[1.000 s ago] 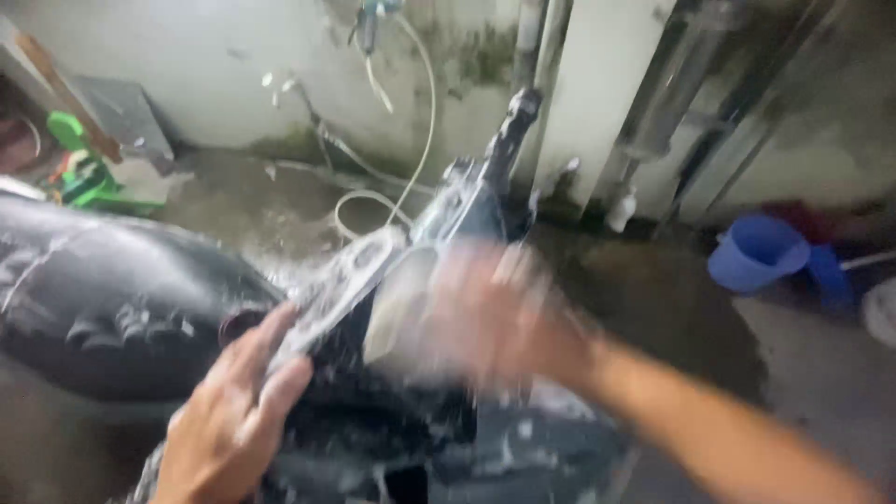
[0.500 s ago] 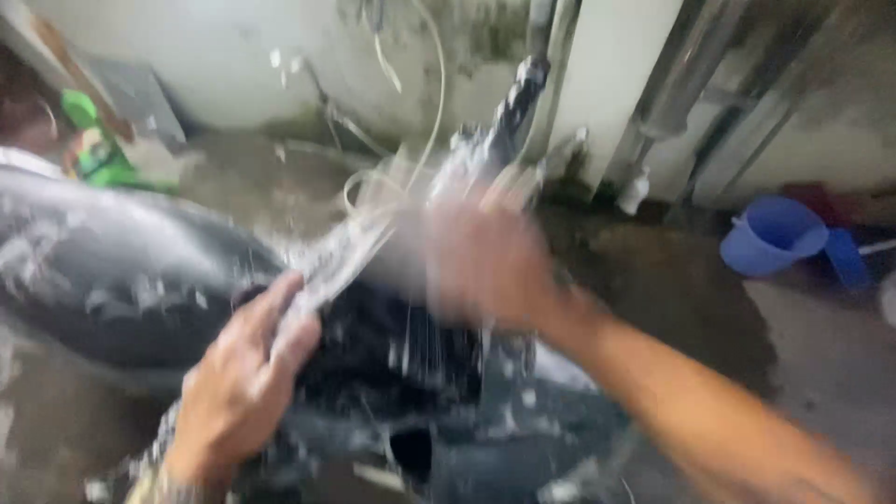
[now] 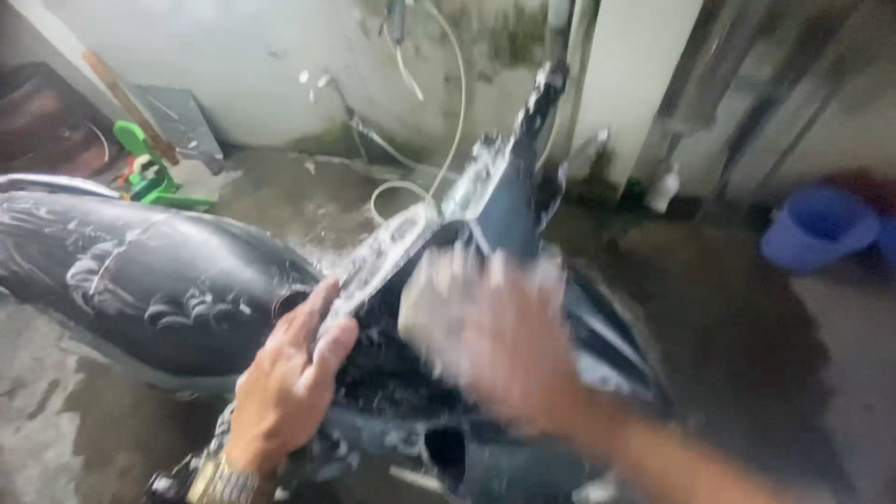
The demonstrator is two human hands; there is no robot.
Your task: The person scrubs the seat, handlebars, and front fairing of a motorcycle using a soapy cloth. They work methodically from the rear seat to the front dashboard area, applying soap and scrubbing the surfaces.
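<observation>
A wet concrete floor [image 3: 765, 373] is being seen across the lower part of the head view, with a stained white wall [image 3: 280, 65] running along its far edge.

A dark scooter [image 3: 504, 224] is being carried by the floor, standing near the middle and angled toward the far wall. Its black seat [image 3: 140, 280], streaked with soap foam, is being shown stretching toward the left edge of the floor. The front body panels are being covered in suds and water.

A white hose [image 3: 448, 121] is being seen hanging down the wall and looping behind the scooter's front.

A blue bucket [image 3: 819, 226] is being kept at the right edge of the floor, well apart from the scooter. A green object [image 3: 149, 173] is being seen at the far left corner, beside a grey board [image 3: 182, 121] leaning on the wall.

The left hand [image 3: 285, 387] is being laid flat on the scooter's body just beside the front end of the seat, fingers spread and unclenched, nothing being grasped. A metal wristwatch [image 3: 219, 483] is being worn on that wrist.

The right hand [image 3: 504, 345] is being blurred by motion over the scooter's centre panel. A pale sponge-like pad [image 3: 431, 303] is being shown at its fingers; whether it is being gripped cannot be told through the blur.
</observation>
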